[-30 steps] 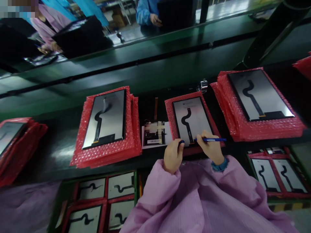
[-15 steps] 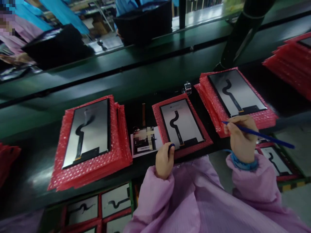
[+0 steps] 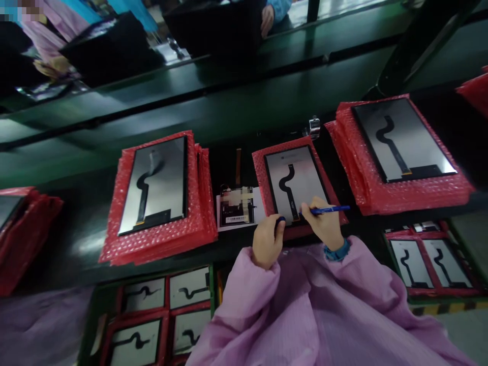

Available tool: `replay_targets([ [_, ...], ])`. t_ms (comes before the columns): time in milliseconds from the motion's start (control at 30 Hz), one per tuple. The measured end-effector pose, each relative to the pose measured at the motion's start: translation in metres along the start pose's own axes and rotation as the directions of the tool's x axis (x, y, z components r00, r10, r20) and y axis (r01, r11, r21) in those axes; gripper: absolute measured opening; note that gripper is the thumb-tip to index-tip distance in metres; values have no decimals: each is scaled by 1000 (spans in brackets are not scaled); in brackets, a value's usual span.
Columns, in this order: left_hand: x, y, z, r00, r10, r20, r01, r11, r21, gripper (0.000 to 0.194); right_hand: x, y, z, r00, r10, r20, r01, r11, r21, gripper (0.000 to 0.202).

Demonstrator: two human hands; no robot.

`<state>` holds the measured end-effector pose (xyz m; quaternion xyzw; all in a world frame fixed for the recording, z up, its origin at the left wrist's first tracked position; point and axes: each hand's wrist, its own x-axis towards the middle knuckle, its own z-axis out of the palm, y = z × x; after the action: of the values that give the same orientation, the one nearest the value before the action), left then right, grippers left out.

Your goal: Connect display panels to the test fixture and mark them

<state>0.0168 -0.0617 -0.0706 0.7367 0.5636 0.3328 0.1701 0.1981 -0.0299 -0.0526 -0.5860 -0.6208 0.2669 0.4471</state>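
In front of me an LCD panel (image 3: 305, 179) lies back side up on a red bubble-wrap bag (image 3: 261, 173), with a black S-shaped flex cable (image 3: 288, 190) across it. My right hand (image 3: 327, 224) pinches a blue pen (image 3: 332, 209), its point end by the panel's lower edge, close to the cable's end; whether it touches is too small to tell. At the lower left corner of the bag, my left hand (image 3: 266, 243) is closed on a small dark blue piece (image 3: 281, 219) that looks like a pen cap.
Stacks of bubble-wrapped panels stand left (image 3: 158, 190) and right (image 3: 406, 142). A circuit assembly (image 3: 236, 206) lies on white paper beside the middle bag. Below the bench edge are green crates (image 3: 212, 300) with panels. Across the bench are a black bin (image 3: 213, 30) and a co-worker's hand (image 3: 267, 20).
My right hand has moved left with the pen, from the right stack's front edge to the middle panel. My left hand keeps its grip beside the bag. The camera view has shifted.
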Motion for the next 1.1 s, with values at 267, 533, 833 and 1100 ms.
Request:
replay_targets([
  [267, 0, 0, 0, 1000, 2, 8, -1, 1000, -6, 44, 0, -1, 1, 1000, -26, 16, 27, 998, -55, 38],
  [533, -1, 0, -1, 1000, 17, 1, -17, 1000, -6, 43, -4, 1, 0, 997, -5, -74, 6, 1000, 14, 41],
  [833, 1, 1, -3, 1000, 11, 15, -10, 1000, -29, 40, -4, -12, -65, 909, 48, -414, 139, 902, 409, 15],
  [1100, 1, 1, -3, 999, 42, -13, -42, 999, 5, 36, 65, 36, -181, 722, 127, -680, -94, 992, 85, 21],
])
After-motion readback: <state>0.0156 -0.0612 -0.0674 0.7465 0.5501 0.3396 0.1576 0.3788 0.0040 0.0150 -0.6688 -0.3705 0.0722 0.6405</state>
